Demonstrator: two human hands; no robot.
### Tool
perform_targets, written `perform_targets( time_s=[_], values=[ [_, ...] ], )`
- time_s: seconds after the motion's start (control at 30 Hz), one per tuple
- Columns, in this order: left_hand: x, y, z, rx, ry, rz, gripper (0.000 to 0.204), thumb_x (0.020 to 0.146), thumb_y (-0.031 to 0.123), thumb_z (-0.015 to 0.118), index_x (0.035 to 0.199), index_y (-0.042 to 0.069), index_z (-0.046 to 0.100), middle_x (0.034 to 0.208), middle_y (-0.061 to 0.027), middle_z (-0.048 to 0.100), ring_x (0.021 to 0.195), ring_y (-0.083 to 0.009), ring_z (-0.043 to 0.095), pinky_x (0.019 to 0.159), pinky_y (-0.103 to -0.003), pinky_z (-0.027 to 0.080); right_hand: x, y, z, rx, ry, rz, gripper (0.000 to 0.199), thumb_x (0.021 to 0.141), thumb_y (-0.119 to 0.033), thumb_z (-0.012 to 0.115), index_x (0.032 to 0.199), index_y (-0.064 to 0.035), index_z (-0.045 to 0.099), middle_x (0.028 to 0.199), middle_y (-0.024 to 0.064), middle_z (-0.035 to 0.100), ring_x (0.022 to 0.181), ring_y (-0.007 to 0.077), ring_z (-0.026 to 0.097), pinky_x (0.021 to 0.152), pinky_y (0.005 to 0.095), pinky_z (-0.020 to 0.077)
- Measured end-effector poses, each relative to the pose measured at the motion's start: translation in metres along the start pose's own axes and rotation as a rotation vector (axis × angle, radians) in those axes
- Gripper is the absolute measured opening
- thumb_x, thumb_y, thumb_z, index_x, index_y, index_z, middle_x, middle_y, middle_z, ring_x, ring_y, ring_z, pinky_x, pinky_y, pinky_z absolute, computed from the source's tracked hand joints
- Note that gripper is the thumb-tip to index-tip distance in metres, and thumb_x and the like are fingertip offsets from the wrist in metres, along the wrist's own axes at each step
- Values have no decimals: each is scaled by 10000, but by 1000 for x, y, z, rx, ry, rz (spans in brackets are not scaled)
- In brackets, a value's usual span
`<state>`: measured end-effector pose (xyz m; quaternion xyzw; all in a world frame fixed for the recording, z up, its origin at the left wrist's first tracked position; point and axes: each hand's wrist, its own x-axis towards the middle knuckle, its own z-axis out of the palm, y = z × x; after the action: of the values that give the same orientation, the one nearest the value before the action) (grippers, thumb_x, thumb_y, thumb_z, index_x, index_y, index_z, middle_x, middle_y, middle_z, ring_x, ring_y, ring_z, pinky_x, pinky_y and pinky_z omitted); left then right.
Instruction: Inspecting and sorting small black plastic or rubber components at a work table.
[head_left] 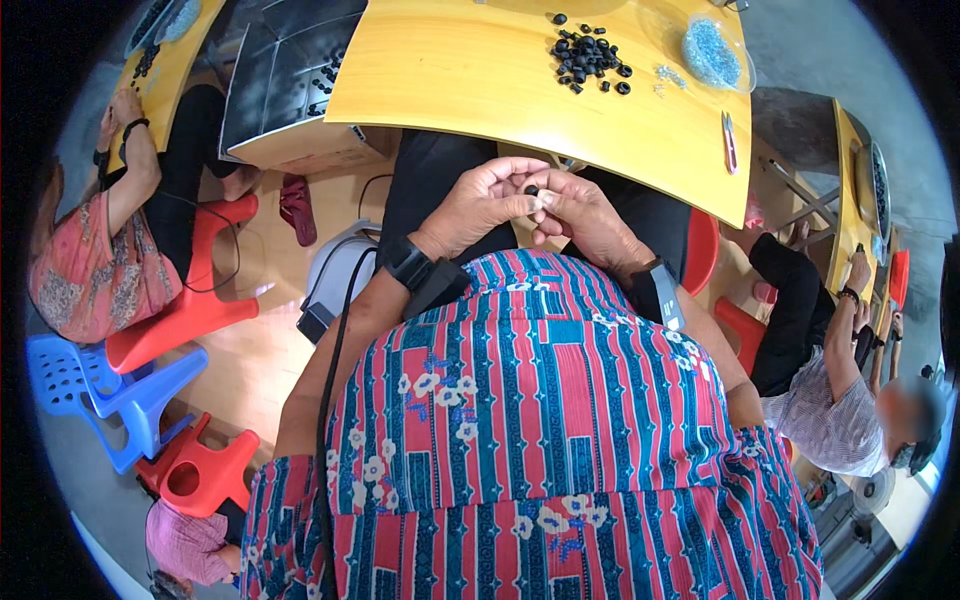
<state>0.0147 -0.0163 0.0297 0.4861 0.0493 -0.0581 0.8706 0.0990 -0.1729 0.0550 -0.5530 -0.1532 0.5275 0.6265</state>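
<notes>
My left hand (485, 205) and my right hand (583, 215) meet in front of my chest, just below the near edge of the yellow table (470, 90). Between their fingertips sits a small black ring-shaped part (531, 190), pinched from both sides. On the table farther away lies a loose pile of the same small black parts (588, 55). Right of it stands a clear shallow dish of small blue pieces (712, 52). A black band with a cable wraps each wrist.
A pink-handled snip tool (730, 140) lies near the table's right edge. A cardboard box (285, 80) with black parts stands at the left. One seated person (120, 230) works at the left, another (830, 380) at the right. Red and blue plastic stools (150, 400) crowd the floor.
</notes>
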Motion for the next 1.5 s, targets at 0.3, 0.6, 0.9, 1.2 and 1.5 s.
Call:
perform_targets(
  time_s=[0.3, 0.6, 0.9, 1.2, 1.5],
  values=[
    [1, 9, 0, 220, -89, -143, 350, 885, 245, 598, 1146, 20, 537, 903, 9, 582, 763, -28, 500, 636, -173, 420, -3, -3, 3, -331, 33, -103, 175, 943, -109, 432, 1060, -3, 509, 762, 7, 523, 650, 55, 484, 600, 213, 462],
    [0, 5, -1, 257, -57, -126, 265, 885, 225, 600, 1060, 28, 572, 839, 19, 605, 710, -18, 514, 602, -156, 420, -3, -2, 2, -279, -13, -120, 133, 945, -134, 453, 980, -15, 501, 743, 29, 562, 626, 65, 505, 577, 215, 461],
    [0, 6, -2, 240, -60, -117, 281, 881, 220, 601, 1067, 11, 573, 829, 0, 617, 707, -27, 537, 583, -161, 416, -2, -2, 3, -270, -4, -114, 138, 943, -127, 446, 981, -6, 501, 764, 42, 571, 619, 68, 505, 583, 219, 467],
    [-1, 3, 3, 135, 60, -50, 295, 895, 128, 558, 1161, 3, 544, 840, 6, 597, 639, -36, 476, 573, -171, 408, 7, 5, -7, 281, -155, -28, 340, 930, -328, 499, 1000, 4, 520, 744, 28, 544, 564, 79, 471, 626, 250, 490],
    [0, -1, -1, 145, 83, 6, 223, 906, 117, 554, 1110, 26, 565, 799, 8, 575, 615, -43, 490, 558, -182, 401, 6, 3, -11, 474, -204, 66, 319, 933, -342, 497, 962, -25, 511, 650, -25, 454, 530, 54, 422, 611, 271, 476]
  ],
)
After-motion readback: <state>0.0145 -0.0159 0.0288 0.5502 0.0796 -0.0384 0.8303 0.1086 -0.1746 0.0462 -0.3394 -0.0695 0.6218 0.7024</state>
